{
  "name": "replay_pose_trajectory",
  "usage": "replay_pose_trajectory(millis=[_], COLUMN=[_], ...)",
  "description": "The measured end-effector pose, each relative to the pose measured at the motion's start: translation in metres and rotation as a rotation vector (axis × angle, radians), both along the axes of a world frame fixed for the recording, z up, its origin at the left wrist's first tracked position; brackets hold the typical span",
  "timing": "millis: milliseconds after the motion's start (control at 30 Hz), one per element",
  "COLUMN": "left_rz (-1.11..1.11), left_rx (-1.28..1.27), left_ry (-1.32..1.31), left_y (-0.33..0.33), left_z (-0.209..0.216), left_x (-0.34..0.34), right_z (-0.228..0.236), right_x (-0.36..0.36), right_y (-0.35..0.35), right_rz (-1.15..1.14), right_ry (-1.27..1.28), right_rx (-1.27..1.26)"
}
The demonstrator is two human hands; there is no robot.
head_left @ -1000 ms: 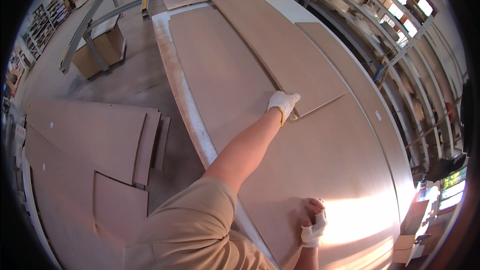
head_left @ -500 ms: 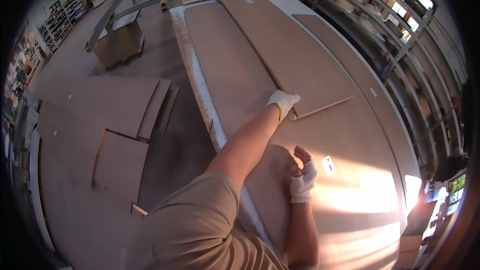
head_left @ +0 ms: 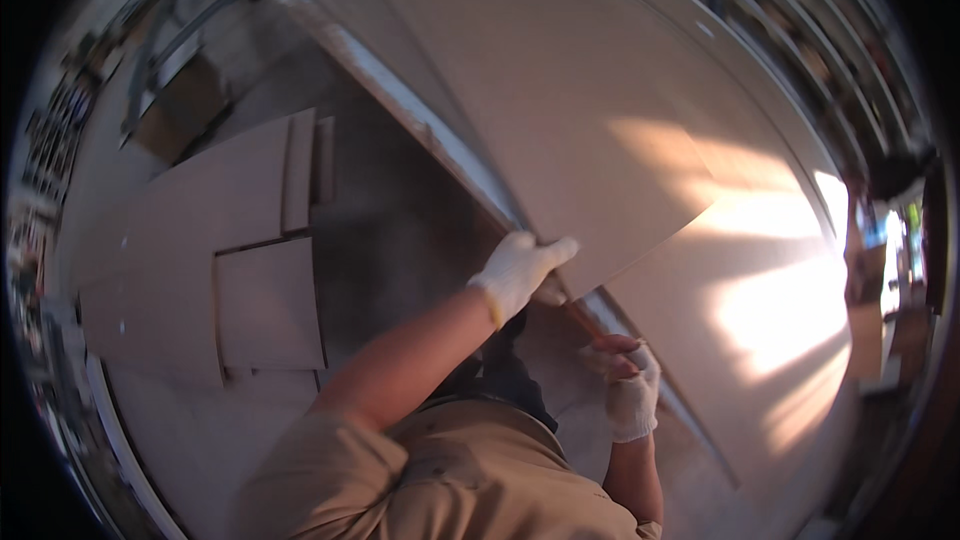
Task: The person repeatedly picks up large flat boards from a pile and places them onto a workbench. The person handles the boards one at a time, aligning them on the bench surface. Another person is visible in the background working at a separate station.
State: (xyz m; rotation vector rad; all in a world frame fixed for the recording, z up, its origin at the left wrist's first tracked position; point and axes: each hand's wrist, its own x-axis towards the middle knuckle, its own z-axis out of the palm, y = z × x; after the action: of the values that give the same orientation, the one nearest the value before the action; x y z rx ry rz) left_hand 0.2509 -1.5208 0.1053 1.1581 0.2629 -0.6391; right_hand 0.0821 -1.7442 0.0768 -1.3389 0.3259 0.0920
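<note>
A large thin brown sheet (head_left: pixel 560 110) lies tilted over a stack of similar boards (head_left: pixel 770 340), its near corner raised off the stack. My left hand (head_left: pixel 520 268), in a white glove, grips the sheet's near edge by that corner. My right hand (head_left: pixel 628 385), also gloved with bare fingertips, pinches the same edge a little lower and to the right. Both forearms reach in from the bottom, over my tan shirt.
Cut brown board pieces (head_left: pixel 210 260) lie overlapping on the floor to the left. A boxy cart (head_left: pixel 180 110) stands at the far left near a metal frame. Racks (head_left: pixel 830 30) run along the right, and strong sunlight patches fall on the stack.
My left hand has drawn back toward my body and now grips the sheet's corner. My right hand rose to take the same edge. The sheet's near corner has lifted.
</note>
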Motion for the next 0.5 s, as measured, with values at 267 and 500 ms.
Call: replay_pose_trajectory(millis=[267, 500], left_rz=[-0.596, -0.611], left_rx=[-0.056, -0.423], left_ry=[0.245, 0.197], left_y=[0.032, 0.030], left_z=[-0.011, -0.117], left_x=[-0.221, -0.311], right_z=[-0.014, -0.006], right_x=[-0.108, -0.308], right_y=[-0.007, -0.065], right_rz=[-0.490, -0.875], right_ry=[0.269, 0.122], right_rx=[0.399, -0.028])
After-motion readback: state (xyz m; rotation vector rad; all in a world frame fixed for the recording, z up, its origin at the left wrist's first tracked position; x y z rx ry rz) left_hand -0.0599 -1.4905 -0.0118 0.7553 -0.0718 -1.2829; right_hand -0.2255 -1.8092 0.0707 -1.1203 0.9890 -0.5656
